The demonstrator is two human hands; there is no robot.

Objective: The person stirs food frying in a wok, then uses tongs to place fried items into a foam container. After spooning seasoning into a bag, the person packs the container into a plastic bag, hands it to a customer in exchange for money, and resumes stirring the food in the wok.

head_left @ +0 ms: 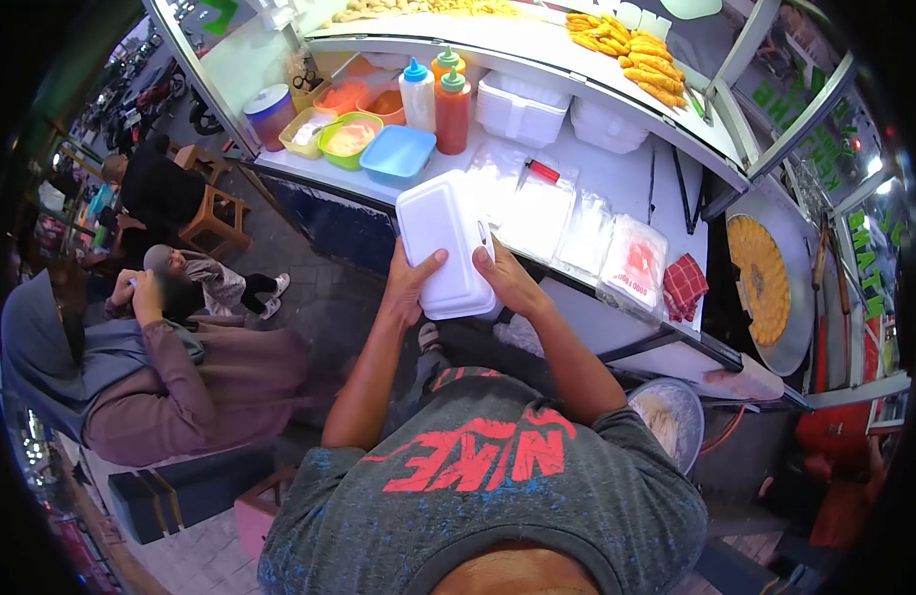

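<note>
A white foam takeaway box [440, 233], its lid down, is held between both hands at the counter's front edge. My left hand [415, 283] grips the box's left side, thumb lying on the lid and fingers hidden underneath. On the right side, my right hand [509, 282] closes around the box edge near a small dark clip-like piece [485, 232]. Just beyond the box sit a blue plastic container [398, 154] and stacked clear plastic bags [540, 210] with a red-ended item [544, 172] on top.
Squeeze bottles [453, 114], sauce tubs [349, 139] and more foam boxes [522, 107] line the counter's back. Fried food [641, 59] lies on the upper shelf. At right is a large pan [783, 288] of frying food; a red cloth [685, 286] lies nearby. A person [150, 367] sits at left.
</note>
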